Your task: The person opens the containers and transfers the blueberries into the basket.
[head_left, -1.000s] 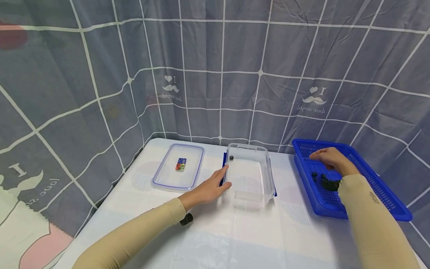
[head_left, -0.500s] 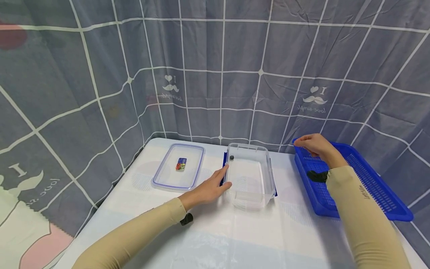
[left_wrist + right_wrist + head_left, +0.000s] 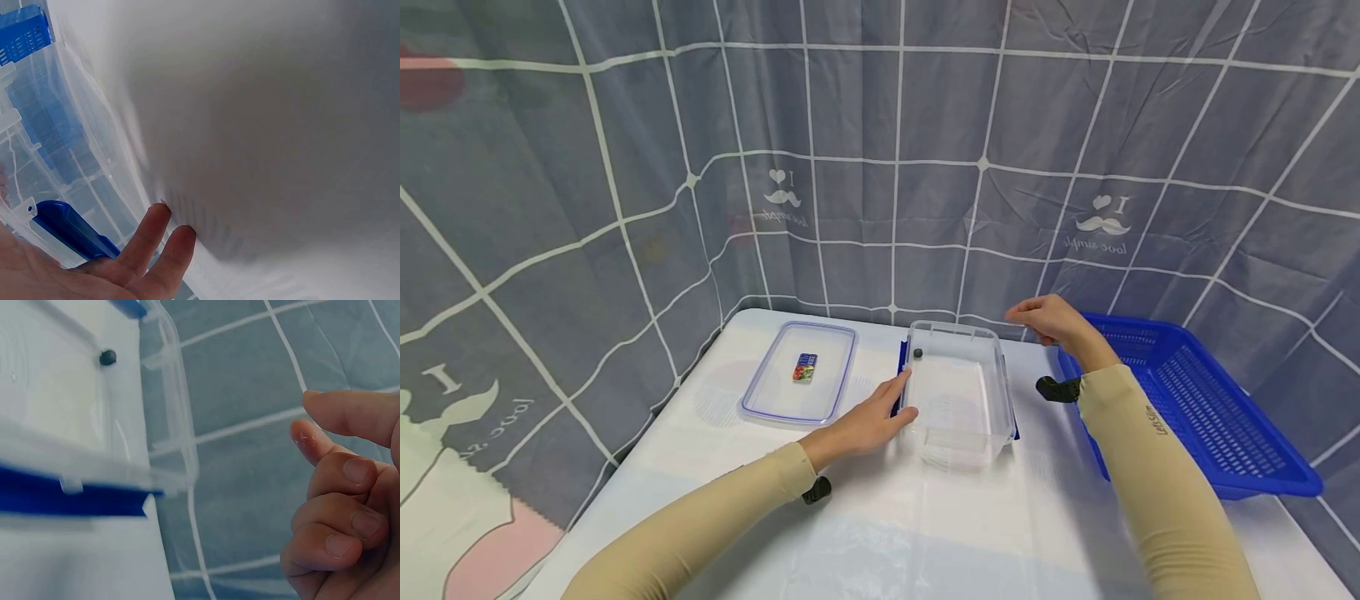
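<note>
My left hand (image 3: 868,419) lies with fingers extended against the left side of a clear plastic storage box (image 3: 951,446). In the left wrist view its fingers sit beside a blue side latch (image 3: 70,230). Inside the box, at the back left, is one small dark round ball (image 3: 917,353), like a blueberry. My right hand (image 3: 1058,321) is raised between the box and a blue basket (image 3: 1232,433). Its lower fingers are curled, thumb and forefinger tips close together in the right wrist view; I cannot tell whether something is pinched there.
To the left of the box lies its clear lid (image 3: 831,400) with a blue rim and a small colourful label (image 3: 803,367). A grey checked curtain (image 3: 850,200) hangs behind the table (image 3: 880,533), which has a white cover. The right forearm hides part of the basket.
My right hand has risen out of the blue basket and moved left toward the box, its thumb and finger drawn together. The left hand stays where it was.
</note>
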`<state>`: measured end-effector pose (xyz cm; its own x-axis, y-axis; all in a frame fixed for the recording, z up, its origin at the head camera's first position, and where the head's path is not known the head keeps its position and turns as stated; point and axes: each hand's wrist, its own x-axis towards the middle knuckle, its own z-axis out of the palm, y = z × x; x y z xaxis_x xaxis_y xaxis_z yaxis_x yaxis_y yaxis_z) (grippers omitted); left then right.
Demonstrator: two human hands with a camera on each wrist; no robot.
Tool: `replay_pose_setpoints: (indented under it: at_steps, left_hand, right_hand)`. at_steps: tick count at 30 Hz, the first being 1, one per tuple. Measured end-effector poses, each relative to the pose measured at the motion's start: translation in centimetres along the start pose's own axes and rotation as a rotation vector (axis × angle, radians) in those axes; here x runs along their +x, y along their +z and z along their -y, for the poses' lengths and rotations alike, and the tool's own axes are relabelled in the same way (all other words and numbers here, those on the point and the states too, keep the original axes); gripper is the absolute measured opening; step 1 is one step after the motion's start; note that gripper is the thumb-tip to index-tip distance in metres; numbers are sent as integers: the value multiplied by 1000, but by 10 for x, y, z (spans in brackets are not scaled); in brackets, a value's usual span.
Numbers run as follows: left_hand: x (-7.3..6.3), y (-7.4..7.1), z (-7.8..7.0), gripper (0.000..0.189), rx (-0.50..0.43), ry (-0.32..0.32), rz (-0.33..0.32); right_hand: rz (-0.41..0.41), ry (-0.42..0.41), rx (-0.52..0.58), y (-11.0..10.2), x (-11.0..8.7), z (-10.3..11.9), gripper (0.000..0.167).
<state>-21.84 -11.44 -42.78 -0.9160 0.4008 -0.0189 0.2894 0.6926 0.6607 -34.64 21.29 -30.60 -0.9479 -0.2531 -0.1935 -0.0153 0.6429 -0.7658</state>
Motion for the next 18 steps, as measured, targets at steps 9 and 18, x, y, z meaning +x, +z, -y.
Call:
replay_pose_setpoints:
  at_steps: [9,18]
  left_hand:
    - [0,-1,0,77,-2,6,-6]
    - [0,0,-1,77,-7,-10,3]
  right_hand:
    - [34,-41,54,35,18,14,45]
    - [59,1,137,69,38,21,39]
